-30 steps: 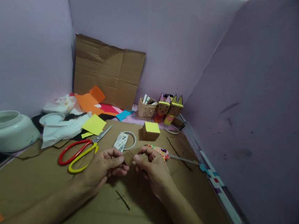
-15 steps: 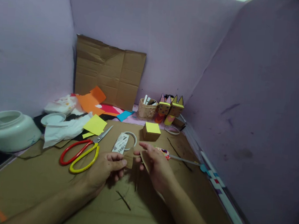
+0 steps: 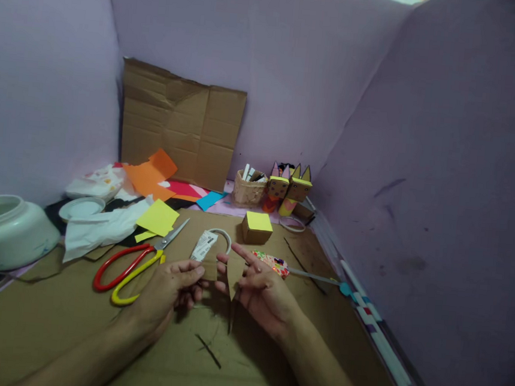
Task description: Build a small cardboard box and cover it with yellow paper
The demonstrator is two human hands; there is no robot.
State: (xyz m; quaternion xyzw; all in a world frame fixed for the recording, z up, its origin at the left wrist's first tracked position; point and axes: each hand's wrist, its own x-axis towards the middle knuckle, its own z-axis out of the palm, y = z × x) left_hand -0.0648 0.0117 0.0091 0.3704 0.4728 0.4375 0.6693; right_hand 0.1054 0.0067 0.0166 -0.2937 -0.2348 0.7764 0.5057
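My left hand (image 3: 170,290) pinches a small piece of brown cardboard (image 3: 210,270) between thumb and fingers. In my right hand (image 3: 264,293) is a second piece of cardboard, cut to a point (image 3: 233,274), its tip downward; the index finger is stretched out above it. The two pieces are close together over the cardboard-covered table (image 3: 170,365). A white label with printing (image 3: 204,245) and a white tape roll (image 3: 225,236) show just behind the left hand. Scissors with one red and one yellow handle (image 3: 140,273) lie left of it, blades partly apart.
A cardboard cube with a yellow top (image 3: 257,228) stands beyond the hands. Farther back are a basket of markers (image 3: 249,189) and two cat-like box figures (image 3: 288,190). Left are yellow paper (image 3: 158,217), tissue (image 3: 105,228) and a pale pot (image 3: 10,234). A colourful-handled tool (image 3: 273,263) lies right.
My right hand has turned, so the pointed cardboard now shows its flat face, and its index finger has straightened. Both hands have shifted slightly left in view, as has the whole scene.
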